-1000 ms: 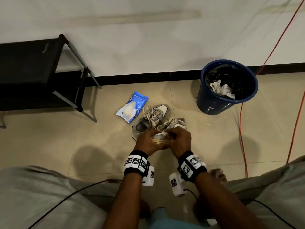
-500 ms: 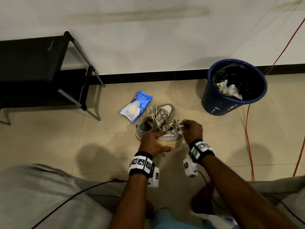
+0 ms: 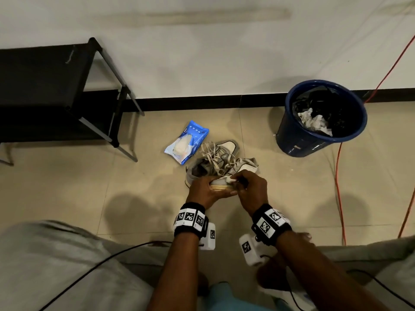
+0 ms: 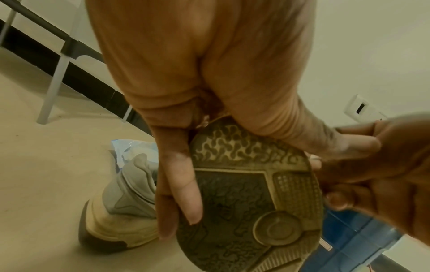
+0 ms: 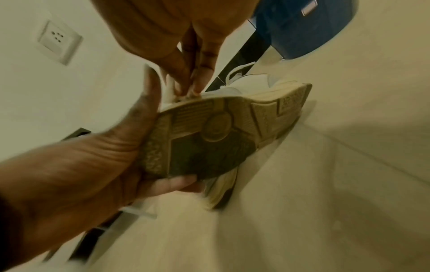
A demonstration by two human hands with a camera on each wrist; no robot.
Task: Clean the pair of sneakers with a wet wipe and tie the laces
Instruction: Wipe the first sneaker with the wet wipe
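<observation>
A: Since half a second ago, your right hand (image 3: 251, 192) has dropped from the laces to the side of the sneaker (image 3: 221, 182), right against your left hand (image 3: 205, 192).

B: Why hold it up like that?

A: Your left hand is curled round the sole's end, so the shoe hangs steady above the floor (image 3: 67, 187), its side turned to you. Your right fingers pinch a small white wipe (image 3: 231, 179) against the upper, likely to scrub it.

B: And the shoe itself?

A: Grey and white, tan patterned sole (image 4: 253, 198), laces (image 3: 221, 159) loose and untied. Its mate (image 3: 221, 151) sits on the floor just behind, beside the blue wipes pack (image 3: 187, 141).
</observation>
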